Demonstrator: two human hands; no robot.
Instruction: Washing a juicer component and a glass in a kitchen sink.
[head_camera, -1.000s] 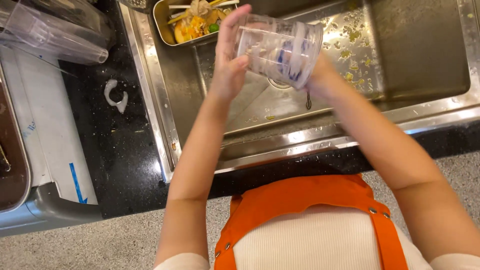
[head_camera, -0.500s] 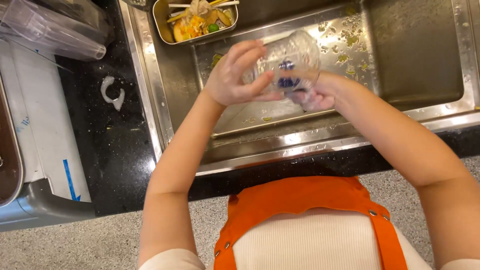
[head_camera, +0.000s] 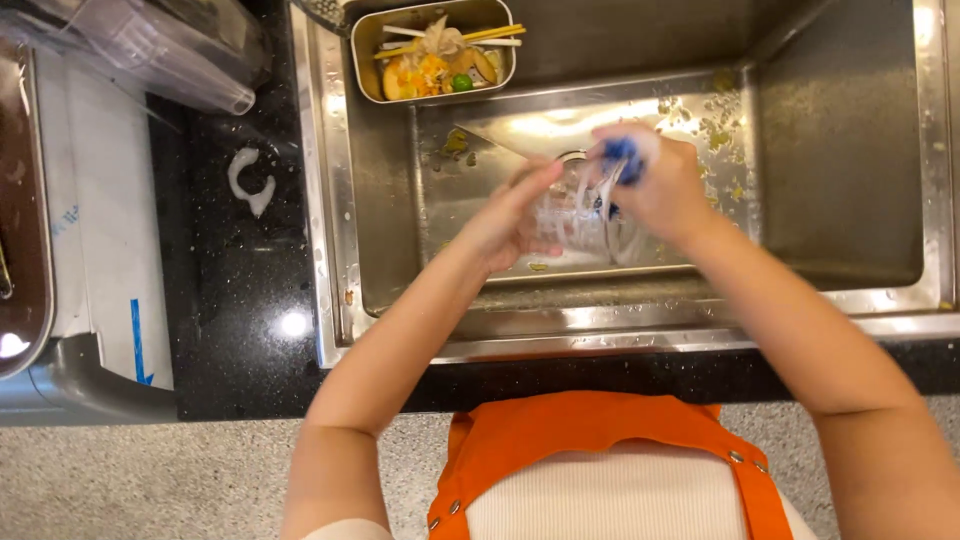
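At the far left a brown tray is cut off by the frame edge, and beside it a stack of clear plastic containers lies on its side, its upper part out of view. On the black counter a small white curled scrap is seen. Inside the steel sink a metal strainer box holding food scraps and chopsticks sits at the back rim. Lower in the basin a clear glass is held over the drain, which is almost wholly hidden behind it. The left hand is curled around the glass's left side, fingers pressed against the wall. The right hand is closed on a blue scrubbing item, possibly a sponge, though blur leaves its shape unclear; it is pressed at the glass's right side. Compared with half a second earlier, the glass has been lowered deeper into the basin, and the right hand has been brought over its top edge. The glass appears transparent, streaked with white foam, with the blue showing through it.
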